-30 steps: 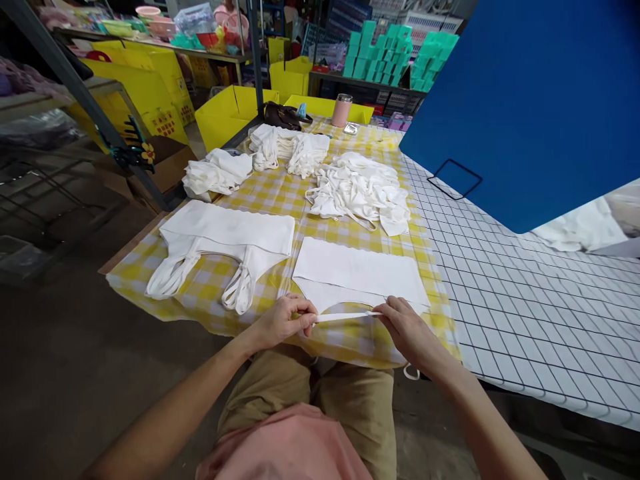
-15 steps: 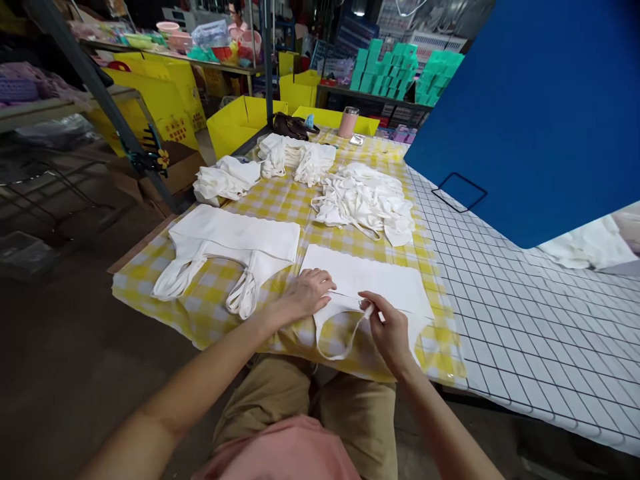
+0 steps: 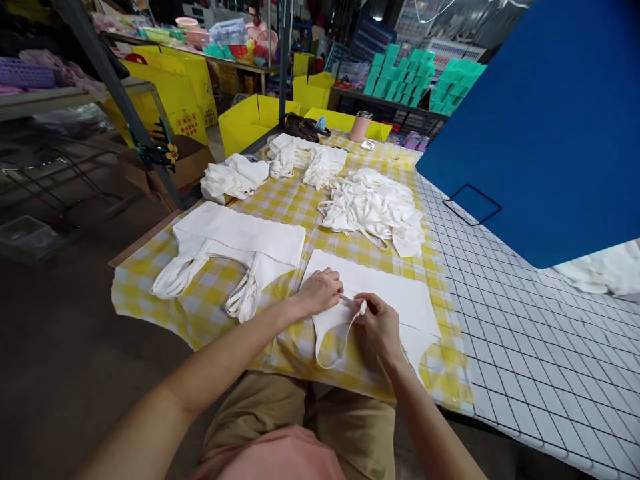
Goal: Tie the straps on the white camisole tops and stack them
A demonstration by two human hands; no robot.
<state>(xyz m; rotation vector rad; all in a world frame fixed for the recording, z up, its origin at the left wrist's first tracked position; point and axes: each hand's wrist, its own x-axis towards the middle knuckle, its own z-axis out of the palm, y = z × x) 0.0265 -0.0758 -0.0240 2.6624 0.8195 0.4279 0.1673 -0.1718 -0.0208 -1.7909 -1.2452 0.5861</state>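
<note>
A white strappy top (image 3: 380, 287) is spread flat in front of me, its straps toward my body. My left hand (image 3: 323, 291) rests on its left part, with curled fingers closed on the fabric along the inner edge. My right hand (image 3: 381, 323) pinches the top's thin strap (image 3: 345, 343) near a small white bunched bit; the strap loops down from there to the left. Left of it lies a neat stack of white tops (image 3: 240, 233) with their straps gathered in two bundles.
A loose heap of white tops (image 3: 373, 207) lies farther back on the yellow checked cloth (image 3: 285, 203), with folded piles (image 3: 307, 157) behind. A pink tumbler (image 3: 361, 125) and dark bag (image 3: 303, 127) stand at the far end. A blue board (image 3: 545, 133) overhangs the white grid surface (image 3: 520, 333) at right.
My right hand has shifted slightly left, closer to my left hand, with the strap still in its fingers. The whole view has swung a little.
</note>
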